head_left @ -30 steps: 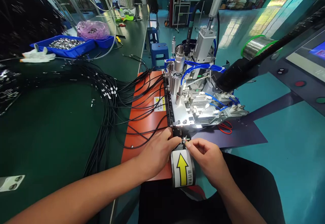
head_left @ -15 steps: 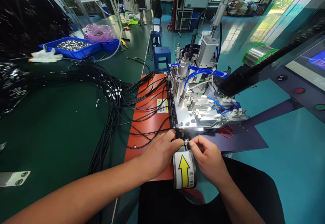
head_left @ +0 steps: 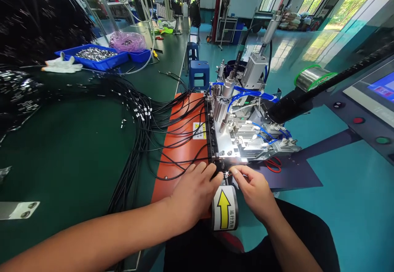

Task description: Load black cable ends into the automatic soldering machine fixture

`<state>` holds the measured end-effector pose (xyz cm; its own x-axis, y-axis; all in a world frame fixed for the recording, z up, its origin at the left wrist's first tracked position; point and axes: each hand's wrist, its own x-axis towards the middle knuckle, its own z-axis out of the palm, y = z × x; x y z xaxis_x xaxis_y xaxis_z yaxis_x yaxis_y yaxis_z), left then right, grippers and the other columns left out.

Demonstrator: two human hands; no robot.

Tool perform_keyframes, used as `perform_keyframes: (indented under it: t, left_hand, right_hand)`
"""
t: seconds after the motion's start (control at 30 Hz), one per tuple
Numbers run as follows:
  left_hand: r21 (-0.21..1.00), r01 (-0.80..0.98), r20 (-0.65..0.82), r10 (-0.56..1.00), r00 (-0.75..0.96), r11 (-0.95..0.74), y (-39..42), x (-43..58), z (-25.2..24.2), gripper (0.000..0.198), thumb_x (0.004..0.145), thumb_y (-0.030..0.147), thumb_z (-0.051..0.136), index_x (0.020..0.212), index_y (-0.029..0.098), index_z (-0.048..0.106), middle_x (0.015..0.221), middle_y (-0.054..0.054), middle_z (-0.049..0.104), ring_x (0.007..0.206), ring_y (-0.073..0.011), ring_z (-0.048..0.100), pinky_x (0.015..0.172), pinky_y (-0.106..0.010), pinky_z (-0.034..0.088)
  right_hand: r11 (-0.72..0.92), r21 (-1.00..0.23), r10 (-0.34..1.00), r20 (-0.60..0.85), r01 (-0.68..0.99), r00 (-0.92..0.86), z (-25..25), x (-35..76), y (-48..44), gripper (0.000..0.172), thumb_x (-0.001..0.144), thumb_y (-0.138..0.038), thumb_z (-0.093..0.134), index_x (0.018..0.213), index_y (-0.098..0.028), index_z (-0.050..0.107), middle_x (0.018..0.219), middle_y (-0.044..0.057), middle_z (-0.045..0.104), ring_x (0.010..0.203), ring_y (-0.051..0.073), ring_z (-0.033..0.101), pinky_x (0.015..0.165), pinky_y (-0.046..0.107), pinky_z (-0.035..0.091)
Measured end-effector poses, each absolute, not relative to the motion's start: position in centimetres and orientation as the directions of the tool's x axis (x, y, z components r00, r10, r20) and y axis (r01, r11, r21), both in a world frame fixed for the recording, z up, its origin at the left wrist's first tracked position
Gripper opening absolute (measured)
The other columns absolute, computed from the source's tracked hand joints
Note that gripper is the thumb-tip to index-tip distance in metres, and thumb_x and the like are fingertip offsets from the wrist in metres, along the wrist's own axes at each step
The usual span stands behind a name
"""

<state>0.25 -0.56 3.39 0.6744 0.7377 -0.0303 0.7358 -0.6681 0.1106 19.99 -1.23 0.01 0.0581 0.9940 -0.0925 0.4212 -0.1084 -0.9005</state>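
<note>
My left hand (head_left: pixel 199 187) is closed, with curled fingers over the near end of the machine's dark track (head_left: pixel 210 136). What its fingertips hold is hidden. My right hand (head_left: pixel 255 190) pinches close by, thumb against forefinger, at a small silvery part (head_left: pixel 226 174) lying between the two hands. Too little shows to name what the pinch holds. Just below is a rounded end cover (head_left: pixel 225 208) with a yellow arrow label. Black cables (head_left: pixel 143 134) with silvery ends run from the bench over an orange plate (head_left: pixel 175 150) to the track.
A metal machine with cylinders (head_left: pixel 246 120) and blue air tubes stands ahead. At right are a solder wire spool (head_left: pixel 314 78), a control panel (head_left: pixel 369 111) and red-handled scissors (head_left: pixel 273 165). Blue trays (head_left: pixel 101 63) and white gloves (head_left: pixel 62 64) lie on the green bench (head_left: pixel 76 148).
My left hand's fingers have risen and bunched up more over the track end. The right hand stays at nearly the same spot, still pinching. The whole view has shifted slightly.
</note>
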Motion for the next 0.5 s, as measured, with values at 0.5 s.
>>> perform_keyframes:
  t: [0.5]
  left_hand:
    - [0.058,0.717,0.062,0.72,0.692,-0.694,-0.68,0.17,3.13,0.027,0.083,0.026,0.062,0.107,0.018,0.057,0.094,-0.006,0.057,0.087,-0.0235,0.049,0.073,-0.038,0.039]
  right_hand:
    - [-0.11,-0.856,0.993,-0.07,0.506,0.097,-0.71,19.46,-1.38,0.03,0.091,-0.046,0.053,0.083,-0.021,0.066,0.079,0.004,0.069,0.072,0.021,0.062,0.065,0.03,0.046]
